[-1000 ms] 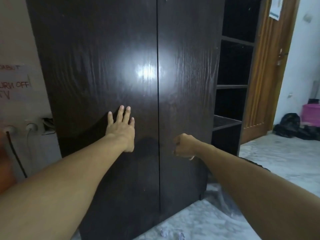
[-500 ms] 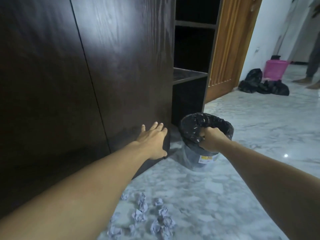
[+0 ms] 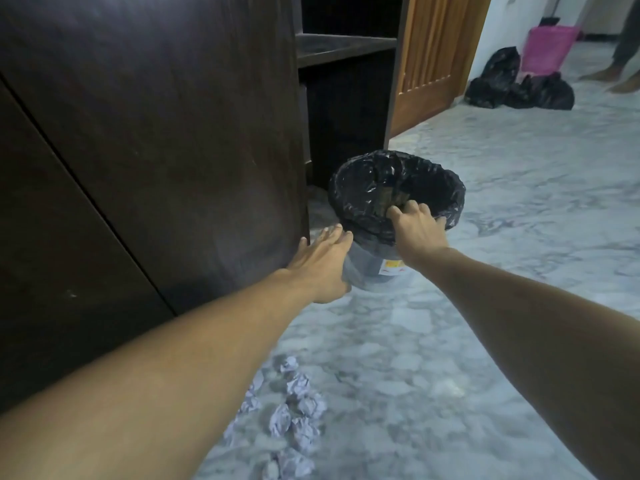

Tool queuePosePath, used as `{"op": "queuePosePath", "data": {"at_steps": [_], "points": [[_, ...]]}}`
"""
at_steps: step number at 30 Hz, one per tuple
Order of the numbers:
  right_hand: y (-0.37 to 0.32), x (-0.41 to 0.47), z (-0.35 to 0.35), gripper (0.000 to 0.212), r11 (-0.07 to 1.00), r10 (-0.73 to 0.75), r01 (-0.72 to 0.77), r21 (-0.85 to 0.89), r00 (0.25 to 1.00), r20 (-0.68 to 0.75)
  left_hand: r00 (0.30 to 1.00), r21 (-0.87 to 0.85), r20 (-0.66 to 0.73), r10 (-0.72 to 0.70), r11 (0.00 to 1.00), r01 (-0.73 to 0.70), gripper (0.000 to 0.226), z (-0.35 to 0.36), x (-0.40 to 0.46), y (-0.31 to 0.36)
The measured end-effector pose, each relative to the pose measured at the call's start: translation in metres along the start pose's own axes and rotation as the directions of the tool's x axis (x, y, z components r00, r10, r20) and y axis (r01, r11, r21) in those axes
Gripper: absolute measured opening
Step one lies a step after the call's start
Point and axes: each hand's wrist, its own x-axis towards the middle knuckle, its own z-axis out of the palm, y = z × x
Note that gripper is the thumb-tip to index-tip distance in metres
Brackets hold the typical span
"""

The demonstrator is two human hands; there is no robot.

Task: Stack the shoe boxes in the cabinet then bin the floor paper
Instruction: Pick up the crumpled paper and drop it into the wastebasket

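While the right hand [image 3: 417, 233] gripped the black-lined round plastic bin's [image 3: 374, 266] rim, crumpled white paper balls [image 3: 294, 410] lay nearer the person, the open left hand [image 3: 320, 263] beside the bin.

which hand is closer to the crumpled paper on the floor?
Left. The left hand rests open against the cabinet door, nearer the crumpled paper than the right hand, which grips the far-side bin rim.

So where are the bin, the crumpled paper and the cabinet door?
bin [image 3: 367, 271], head view, its grey side wall.
crumpled paper [image 3: 280, 422], head view, one ball in the pile.
cabinet door [image 3: 180, 140], head view, the door's dark face.
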Motion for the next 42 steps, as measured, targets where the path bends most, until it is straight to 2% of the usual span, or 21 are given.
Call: {"op": "queuePosePath", "data": {"at_steps": [5, 9, 14, 22, 24, 27, 29, 30, 32, 33, 35, 37, 39, 42], "points": [[-0.005, -0.023, 0.01, 0.042, 0.997, -0.057, 0.053, -0.047, 0.995, -0.085, 0.998, -0.022, -0.059, 0.024, 0.999, -0.025, 0.094, -0.005, -0.013, -0.002], [-0.016, -0.059, 0.019, 0.044, 0.995, -0.101, 0.097, -0.032, 0.98, -0.172, 0.993, 0.026, -0.106, 0.05, 0.999, -0.047, 0.093, -0.003, -0.033, -0.005], [-0.035, -0.097, 0.03, 0.033, 0.99, -0.139, 0.123, -0.07, 0.934, -0.328, 0.998, 0.072, -0.036, 0.06, 0.996, -0.058, 0.089, 0.004, -0.063, -0.018], [-0.067, -0.125, 0.03, 0.038, 0.995, -0.104, 0.094, -0.044, 0.919, -0.38, 0.998, 0.035, -0.004, 0.057, 0.998, -0.056, 0.09, 0.007, -0.097, -0.035], [-0.072, -0.132, 0.029, 0.044, 0.986, -0.145, 0.166, 0.009, 0.885, -0.442, 0.998, 0.02, -0.031, 0.05, 0.999, -0.05, 0.092, 0.009, -0.104, -0.039], [-0.085, -0.153, 0.036, 0.038, 0.903, -0.306, 0.419, 0.092, 0.78, -0.545, 0.998, -0.009, -0.069, 0.006, 1.0, -0.007, 0.093, 0.019, -0.124, -0.05], [-0.093, -0.17, 0.051, 0.037, 0.813, -0.424, 0.551, 0.187, 0.781, -0.458, 0.998, -0.028, -0.043, -0.043, 0.999, 0.042, 0.092, 0.033, -0.143, -0.062], [-0.096, -0.178, 0.061, 0.041, 0.78, -0.482, 0.572, 0.255, 0.808, -0.338, 0.997, -0.039, -0.016, -0.07, 0.997, 0.07, 0.092, 0.043, -0.153, -0.068], [-0.1, -0.19, 0.08, 0.059, 0.793, -0.527, 0.478, 0.379, 0.849, 0.031, 0.992, -0.074, 0.039, -0.121, 0.99, 0.124, 0.094, 0.065, -0.176, -0.082], [-0.101, -0.195, 0.089, 0.072, 0.825, -0.514, 0.41, 0.39, 0.831, 0.214, 0.988, -0.091, 0.069, -0.137, 0.986, 0.143, 0.097, 0.076, -0.188, -0.088], [-0.103, -0.205, 0.106, 0.098, 0.869, -0.481, 0.346, 0.353, 0.756, 0.444, 0.984, -0.123, 0.113, -0.14, 0.98, 0.154, 0.104, 0.101, -0.211, -0.096], [-0.105, -0.217, 0.12, 0.117, 0.878, -0.475, 0.337, 0.341, 0.706, 0.526, 0.984, -0.152, 0.127, -0.123, 0.978, 0.142, 0.115, 0.125, -0.236, -0.099], [-0.107, -0.229, 0.133, 0.129, 0.868, -0.494, 0.362, 0.339, 0.685, 0.535, 0.985, -0.137, 0.137, -0.108, 0.982, 0.127, 0.127, 0.149, -0.263, -0.102], [-0.11, -0.244, 0.152, 0.132, 0.858, -0.514, 0.409, 0.311, 0.678, 0.526, 0.979, -0.056, 0.172, -0.109, 0.991, 0.12, 0.142, 0.18, -0.301, -0.11]]}}
